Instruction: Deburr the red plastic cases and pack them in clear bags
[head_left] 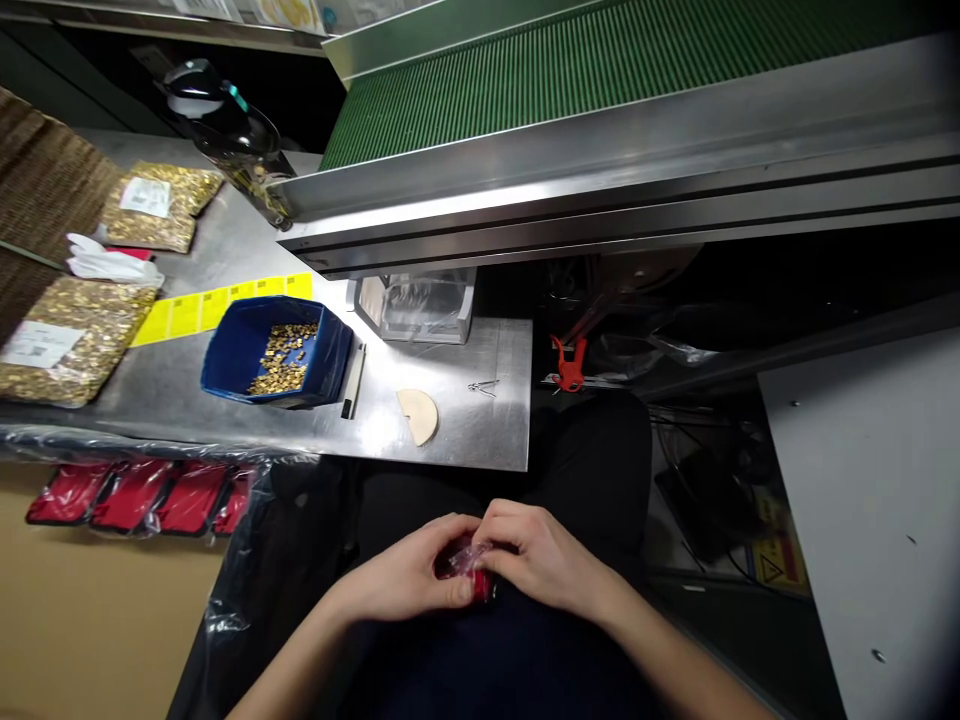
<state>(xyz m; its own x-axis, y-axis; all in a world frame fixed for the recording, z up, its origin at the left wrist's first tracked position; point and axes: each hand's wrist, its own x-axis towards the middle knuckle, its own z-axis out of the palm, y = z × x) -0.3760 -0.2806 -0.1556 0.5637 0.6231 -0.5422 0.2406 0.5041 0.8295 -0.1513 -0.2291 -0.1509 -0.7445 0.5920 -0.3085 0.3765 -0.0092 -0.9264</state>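
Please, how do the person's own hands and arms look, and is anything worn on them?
The left hand and right hand are bare, without gloves. The slim forearms show no sleeves or watch. The top looks dark navy.

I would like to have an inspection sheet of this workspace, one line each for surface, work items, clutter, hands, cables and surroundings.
Surface: shiny metal table, a yellow label strip lying on it.
Work items: small wrapped red item, held over the lap.
Clutter: blue bin holding brass-coloured pieces; pale partial disc; thin black-and-white tool; small metal tool; two labelled bags; dark bottle.
Hands: left hand and right hand, bare, both on the wrapped red item.
Cables: possibly a thin dark cable, right, in shadow.
Surroundings: green ribbed belt beyond the table; orange clamp by its right edge; red packs in clear plastic, lower left.
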